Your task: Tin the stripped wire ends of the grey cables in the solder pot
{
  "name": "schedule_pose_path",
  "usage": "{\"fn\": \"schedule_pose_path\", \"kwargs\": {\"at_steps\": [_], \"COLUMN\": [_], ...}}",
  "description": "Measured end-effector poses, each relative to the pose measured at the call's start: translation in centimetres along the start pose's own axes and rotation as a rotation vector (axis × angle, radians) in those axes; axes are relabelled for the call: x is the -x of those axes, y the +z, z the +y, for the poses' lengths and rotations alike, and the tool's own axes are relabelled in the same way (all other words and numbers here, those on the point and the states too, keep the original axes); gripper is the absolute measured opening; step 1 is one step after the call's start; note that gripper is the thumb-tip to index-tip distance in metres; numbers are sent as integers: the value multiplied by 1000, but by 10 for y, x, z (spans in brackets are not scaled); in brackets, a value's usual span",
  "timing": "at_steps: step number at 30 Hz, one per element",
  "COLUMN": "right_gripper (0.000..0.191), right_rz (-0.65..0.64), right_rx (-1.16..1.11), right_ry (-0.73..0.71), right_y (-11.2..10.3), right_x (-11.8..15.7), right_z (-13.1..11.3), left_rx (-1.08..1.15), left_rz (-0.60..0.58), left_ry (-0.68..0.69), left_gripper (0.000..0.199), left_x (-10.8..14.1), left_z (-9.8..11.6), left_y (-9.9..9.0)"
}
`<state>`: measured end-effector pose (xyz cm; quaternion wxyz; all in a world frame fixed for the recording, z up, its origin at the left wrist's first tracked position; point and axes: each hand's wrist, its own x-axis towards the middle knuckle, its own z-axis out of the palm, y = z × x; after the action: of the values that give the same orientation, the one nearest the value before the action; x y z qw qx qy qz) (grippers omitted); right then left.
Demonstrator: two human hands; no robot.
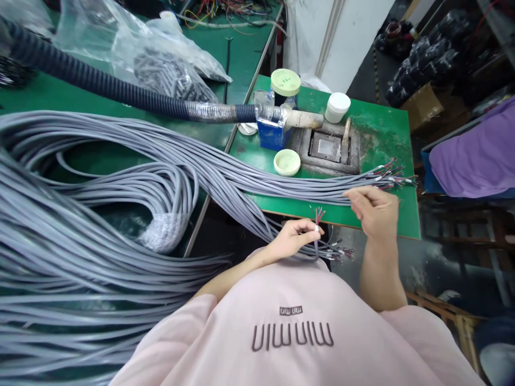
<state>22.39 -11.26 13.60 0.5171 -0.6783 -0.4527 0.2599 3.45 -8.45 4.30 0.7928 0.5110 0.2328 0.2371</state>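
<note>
Between the thumb and fingers of my left hand [298, 237] is the end of one grey cable [316, 249], bent upward, with red and dark wires [319, 215] fanning out at its tip. My right hand [374, 208] is raised over the near right part of the green table, thumb and fingertips together; whatever they hold, if anything, is too small to make out. Below and behind it runs a bundle of grey cables [281, 184], its stripped ends [390, 176] at the table's right. More cable ends [341, 253] hang by my lap.
A solder pot [328, 147] with a brush [345, 140] sits in the green table [386, 126]. Around it stand a white jar [337, 107], a shallow dish [287, 162] and a blue box [273, 134] under a ribbed hose [140, 99]. Large cable coils [80, 236] fill the left.
</note>
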Motion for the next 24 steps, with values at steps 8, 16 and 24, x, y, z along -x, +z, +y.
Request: {"fn": "schedule_pose_path", "kwargs": {"at_steps": [8,16,24], "right_gripper": [17,14,19], "right_rz": [-186,-142,-357], "right_rx": [86,-116,-54], "right_ry": [47,132,203], "right_y": [38,7,30], "right_x": [25,5,18], "right_z": [9,13,14], "left_rx": [-82,3,114], "left_rz": [-7,-55,-123], "left_ry": [58,3,-51], "left_gripper": [27,31,36], "left_x": [-5,-1,-5], "left_z": [3,4,10], "left_y": [1,-3,-8]}}
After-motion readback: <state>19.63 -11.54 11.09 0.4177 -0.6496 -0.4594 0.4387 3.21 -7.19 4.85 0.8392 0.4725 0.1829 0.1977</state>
